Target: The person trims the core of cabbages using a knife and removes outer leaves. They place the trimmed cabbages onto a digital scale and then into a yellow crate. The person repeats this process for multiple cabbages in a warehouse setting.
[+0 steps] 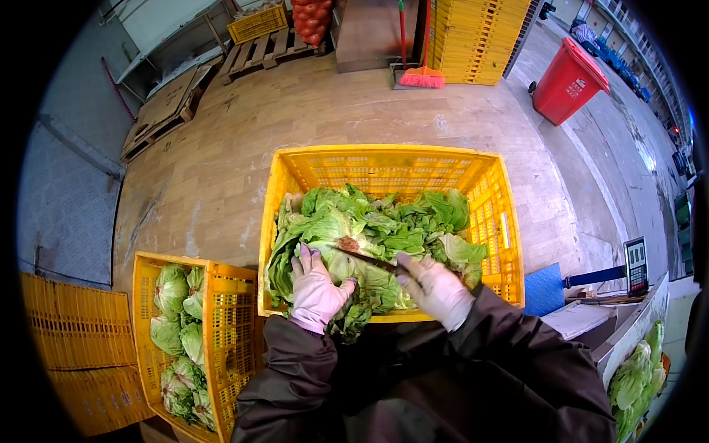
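Observation:
A yellow plastic crate [388,149] stands before me, holding lettuce heads and loose green leaves [443,213]. My left hand [317,290], in a pale glove, cups a lettuce head [327,227] near the crate's front side, thumb spread from the fingers. The head's browned stem end [348,244] faces up. In my right hand [435,285], also gloved, is a knife [368,258]. Its dark blade points left, with the tip beside the stem end. Leaves [352,321] hang over the crate's front rim below my left hand.
A second yellow crate [207,310] with several lettuce heads [170,288] stands at left, beside stacked crates [77,326]. At right are a blue platform scale [544,290] and more lettuce [634,376]. Beyond are pallets [160,111], a broom [422,76], tall crate stack [479,41] and red wheeled bin [568,83].

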The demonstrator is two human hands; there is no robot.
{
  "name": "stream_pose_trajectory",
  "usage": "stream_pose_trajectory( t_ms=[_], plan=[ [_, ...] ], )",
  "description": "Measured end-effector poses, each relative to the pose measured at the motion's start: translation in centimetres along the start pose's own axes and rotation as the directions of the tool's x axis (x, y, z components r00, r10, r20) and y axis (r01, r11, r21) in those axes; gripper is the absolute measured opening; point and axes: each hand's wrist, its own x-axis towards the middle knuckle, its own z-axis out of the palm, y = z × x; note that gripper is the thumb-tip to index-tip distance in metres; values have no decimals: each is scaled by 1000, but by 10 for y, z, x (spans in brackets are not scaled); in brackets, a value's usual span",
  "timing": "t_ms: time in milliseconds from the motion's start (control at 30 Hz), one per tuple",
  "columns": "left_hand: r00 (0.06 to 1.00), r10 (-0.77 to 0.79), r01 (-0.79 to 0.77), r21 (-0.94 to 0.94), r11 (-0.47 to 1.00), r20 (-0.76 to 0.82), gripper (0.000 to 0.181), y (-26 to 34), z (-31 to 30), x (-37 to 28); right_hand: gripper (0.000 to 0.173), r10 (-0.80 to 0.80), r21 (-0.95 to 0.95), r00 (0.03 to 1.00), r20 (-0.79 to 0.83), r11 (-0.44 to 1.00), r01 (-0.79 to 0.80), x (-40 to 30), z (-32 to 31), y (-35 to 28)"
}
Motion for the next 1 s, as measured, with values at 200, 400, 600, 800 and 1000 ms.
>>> stream_pose_trajectory(
  t_ms=[200, 400, 600, 800, 1000],
  plan=[
    [999, 36, -37, -61, 997, -25, 92, -11, 16, 2, 41, -12, -110, 1000, 25, 994, 15, 6, 21, 0],
    [999, 39, -39, -13, 999, 26, 92, 0, 30, 6, 46, 272, -307, 957, 102, 923, -230, 64, 47, -1],
    [996, 54, -63, -130, 989, -78, 94, -13, 41, 4, 43, 238, -73, 964, 118, 970, -231, 67, 41, 14],
    [995, 71, -87, -243, 966, -74, 92, -14, 18, -3, 39, 207, 235, 960, 186, 940, -248, 14, -41, 36],
    [995, 87, -87, 10, 996, 45, 67, 16, -20, 24, 33, 443, 695, 841, 311, 498, -519, 4, -101, 93]
  ],
)
